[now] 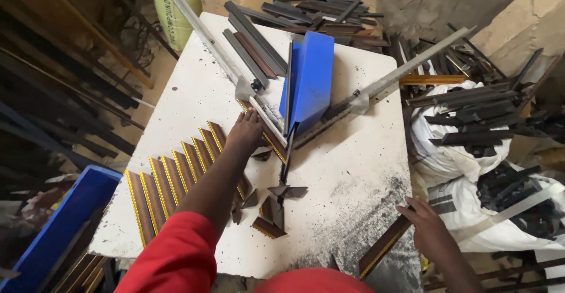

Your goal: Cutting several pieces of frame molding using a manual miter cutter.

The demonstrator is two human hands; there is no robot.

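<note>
Head view, lower right of the frame: the right hand [431,229] is clamped on the end of a brown moulding strip [385,245] at the white worktop [347,169] edge. Mid-frame, the left hand [246,131], fingers together, presses a gold-edged piece [272,141] beside the row of cut strips [176,181]. Farther up, a blue guillotine cutter [311,81].

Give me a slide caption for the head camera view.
Left hand presses moulding strips on white table; right hand grips another strip.
</note>
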